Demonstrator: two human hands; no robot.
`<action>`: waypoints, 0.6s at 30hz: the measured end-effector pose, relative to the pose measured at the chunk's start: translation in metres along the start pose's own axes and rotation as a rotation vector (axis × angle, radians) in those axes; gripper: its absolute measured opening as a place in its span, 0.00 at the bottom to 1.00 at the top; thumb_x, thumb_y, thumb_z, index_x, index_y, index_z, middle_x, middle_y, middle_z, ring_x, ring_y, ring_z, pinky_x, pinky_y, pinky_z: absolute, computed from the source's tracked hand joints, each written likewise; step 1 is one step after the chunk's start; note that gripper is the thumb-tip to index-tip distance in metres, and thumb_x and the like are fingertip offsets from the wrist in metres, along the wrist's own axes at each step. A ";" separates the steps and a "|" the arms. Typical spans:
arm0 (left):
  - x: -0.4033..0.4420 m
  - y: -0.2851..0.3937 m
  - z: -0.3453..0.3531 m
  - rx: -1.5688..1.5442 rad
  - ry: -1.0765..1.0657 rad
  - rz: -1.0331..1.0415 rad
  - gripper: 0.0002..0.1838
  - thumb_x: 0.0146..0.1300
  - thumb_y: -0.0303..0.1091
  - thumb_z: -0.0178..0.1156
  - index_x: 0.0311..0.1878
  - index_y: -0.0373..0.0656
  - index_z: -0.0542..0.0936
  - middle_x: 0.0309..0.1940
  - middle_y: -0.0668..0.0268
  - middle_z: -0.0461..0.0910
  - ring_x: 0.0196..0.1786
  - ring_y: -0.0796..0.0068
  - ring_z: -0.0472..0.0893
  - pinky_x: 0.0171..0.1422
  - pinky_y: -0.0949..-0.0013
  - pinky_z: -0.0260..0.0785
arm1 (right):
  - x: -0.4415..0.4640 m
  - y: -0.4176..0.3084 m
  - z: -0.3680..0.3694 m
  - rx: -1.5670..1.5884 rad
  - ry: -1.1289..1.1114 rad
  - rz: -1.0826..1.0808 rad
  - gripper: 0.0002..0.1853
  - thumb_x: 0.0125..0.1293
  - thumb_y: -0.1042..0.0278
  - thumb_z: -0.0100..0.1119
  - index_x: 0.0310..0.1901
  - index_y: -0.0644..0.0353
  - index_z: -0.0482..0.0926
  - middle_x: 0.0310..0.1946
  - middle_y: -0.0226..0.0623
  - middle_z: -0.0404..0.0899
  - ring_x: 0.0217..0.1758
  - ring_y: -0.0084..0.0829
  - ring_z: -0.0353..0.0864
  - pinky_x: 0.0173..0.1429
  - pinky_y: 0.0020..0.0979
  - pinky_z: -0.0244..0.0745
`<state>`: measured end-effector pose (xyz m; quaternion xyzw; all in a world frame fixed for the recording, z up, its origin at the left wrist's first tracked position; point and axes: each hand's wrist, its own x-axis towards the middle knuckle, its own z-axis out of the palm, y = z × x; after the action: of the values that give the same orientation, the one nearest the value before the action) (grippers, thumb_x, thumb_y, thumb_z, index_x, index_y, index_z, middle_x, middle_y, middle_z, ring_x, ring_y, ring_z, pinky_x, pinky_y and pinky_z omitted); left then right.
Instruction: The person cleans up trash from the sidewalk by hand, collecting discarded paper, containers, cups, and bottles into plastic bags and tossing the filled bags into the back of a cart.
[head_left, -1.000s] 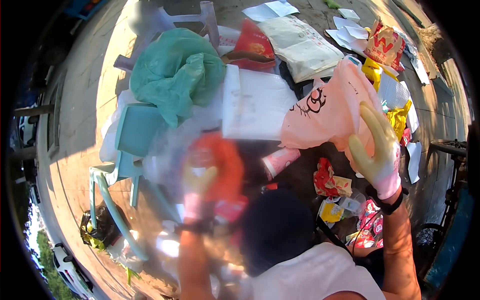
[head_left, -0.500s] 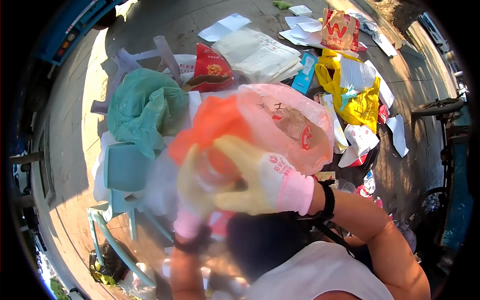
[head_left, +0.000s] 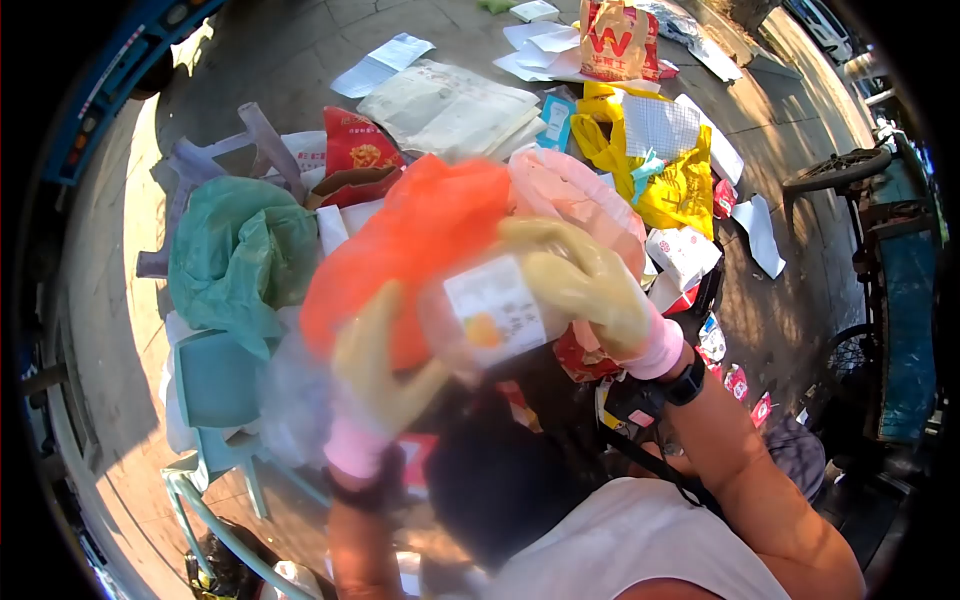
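Observation:
My right hand (head_left: pixel 590 285), in a yellow-coated glove with a pink cuff, is closed around a clear plastic container (head_left: pixel 452 345). On its side is a white label (head_left: pixel 495 308) with an orange picture. To the left of the container, my left hand (head_left: pixel 385 370), gloved alike and blurred, has its thumb and fingers apart. Whether it touches the container I cannot tell. Just behind both hands spreads an orange-red plastic bag (head_left: pixel 410 240), partly covered by the left fingers. A pink translucent bag (head_left: pixel 575 185) lies beyond my right hand.
A green bag (head_left: pixel 240 250) rests at left above a pale-blue plastic chair (head_left: pixel 225 375). Further off lie papers (head_left: pixel 445 105), a red snack bag (head_left: pixel 358 142), a yellow bag (head_left: pixel 690 190) and a brown paper bag (head_left: pixel 618 45). A cart (head_left: pixel 905 310) stands at right.
The container has turned so its label faces up, and it has shifted right with my right hand. My left hand has come apart from the right. More of the orange-red bag shows.

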<state>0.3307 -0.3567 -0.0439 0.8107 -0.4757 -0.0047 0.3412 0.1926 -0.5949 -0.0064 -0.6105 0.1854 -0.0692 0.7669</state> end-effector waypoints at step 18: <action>-0.023 -0.089 0.057 0.527 0.086 -0.296 0.43 0.61 0.49 0.72 0.76 0.38 0.70 0.74 0.46 0.71 0.72 0.45 0.74 0.73 0.48 0.67 | 0.001 0.109 -0.113 -0.133 0.360 0.233 0.27 0.72 0.51 0.63 0.63 0.63 0.79 0.53 0.41 0.84 0.58 0.38 0.83 0.63 0.35 0.78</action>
<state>0.3677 -0.3419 -0.1447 0.9313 -0.3223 0.1035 0.1346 0.1391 -0.6714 -0.1328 -0.6119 0.3929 -0.0757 0.6823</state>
